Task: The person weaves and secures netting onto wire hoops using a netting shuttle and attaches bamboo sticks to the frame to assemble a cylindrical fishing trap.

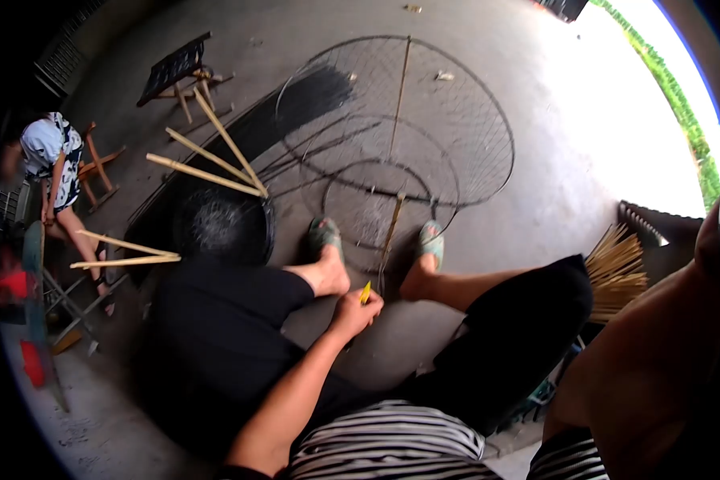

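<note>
My left hand point(356, 316) is closed around a small yellow object point(366, 293). Its tip sticks up past the fingers, and its kind cannot be made out. Just beyond the hand, between my feet, lies a round wire frame point(500, 120) of large dark hoops with fine strands strung across. A thin brown rod point(400, 104) runs over the far hoop, and a second rod point(392, 228) lies nearer, ending close to my left hand. My right arm point(640, 360) rises along the right edge, with the hand itself out of the picture.
Pale wooden sticks point(204, 174) stick out around a dark round tub point(268, 232) at left. A bundle of thin sticks point(618, 276) stands beside my right knee. A folding stool point(176, 72) is behind the tub. Another person point(52, 156) is at far left.
</note>
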### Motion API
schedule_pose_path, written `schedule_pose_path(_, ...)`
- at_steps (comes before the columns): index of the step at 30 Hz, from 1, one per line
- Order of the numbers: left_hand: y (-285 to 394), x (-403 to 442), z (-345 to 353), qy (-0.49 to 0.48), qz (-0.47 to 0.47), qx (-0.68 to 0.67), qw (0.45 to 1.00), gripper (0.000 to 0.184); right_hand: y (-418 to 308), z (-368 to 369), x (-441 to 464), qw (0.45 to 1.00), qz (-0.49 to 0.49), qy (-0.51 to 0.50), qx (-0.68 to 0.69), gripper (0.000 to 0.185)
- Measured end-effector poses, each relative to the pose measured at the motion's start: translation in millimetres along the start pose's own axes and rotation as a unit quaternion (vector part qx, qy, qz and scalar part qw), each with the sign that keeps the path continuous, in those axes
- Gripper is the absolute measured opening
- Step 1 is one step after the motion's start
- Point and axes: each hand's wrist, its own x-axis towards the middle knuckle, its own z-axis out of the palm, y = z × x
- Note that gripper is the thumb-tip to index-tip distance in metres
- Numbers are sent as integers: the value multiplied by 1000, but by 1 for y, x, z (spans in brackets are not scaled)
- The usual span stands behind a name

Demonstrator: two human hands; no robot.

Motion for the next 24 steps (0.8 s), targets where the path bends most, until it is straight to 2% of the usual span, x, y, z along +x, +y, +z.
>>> schedule_pose_path(2,35,1,-2,-1,-44,-36,998,10,-6,5,10,1000,-11,10,27,34)
schedule_pose_path(5,39,-6,-10,-2,-96,-95,991,7,-25,13,33,996,-48,63,46,35)
schedule_pose_path(7,35,-3,-7,-5,-93,-176,980,8,-17,22,39,990,-37,120,61,35)
schedule_pose_path(8,34,18,-17,-5,-73,-205,976,7,-8,26,32,989,24,139,48,35)
schedule_pose_path(9,27,10,-15,-28,-106,-218,970,8,5,34,11,977,169,128,-5,32)
schedule_pose_path(11,36,-9,-13,-46,-124,-247,960,9,33,51,-30,885,448,20,-128,30)
schedule_pose_path(12,33,-14,-12,-57,-133,-256,956,8,64,59,-83,863,423,-109,-252,29)
schedule_pose_path(13,38,-18,-11,-64,-146,-263,951,9,79,69,-110,908,353,-112,-194,28)
schedule_pose_path(14,42,-21,-12,-61,-146,-258,953,9,85,79,-124,873,418,-154,-199,30)
schedule_pose_path(15,45,-22,-12,-58,-153,-254,953,9,93,85,-137,866,407,-180,-228,32)
schedule_pose_path(16,48,-24,-12,-53,-161,-250,953,9,99,89,-150,875,376,-181,-245,33)
schedule_pose_path(19,54,-28,-13,-66,-149,-253,954,8,109,91,-163,848,369,-250,-286,27)
schedule_pose_path(22,54,-28,-13,-67,-155,-264,950,8,111,84,-167,817,402,-312,-270,28)
schedule_pose_path(24,54,-29,-12,-60,-161,-310,935,9,103,87,-169,806,484,-263,-218,32)
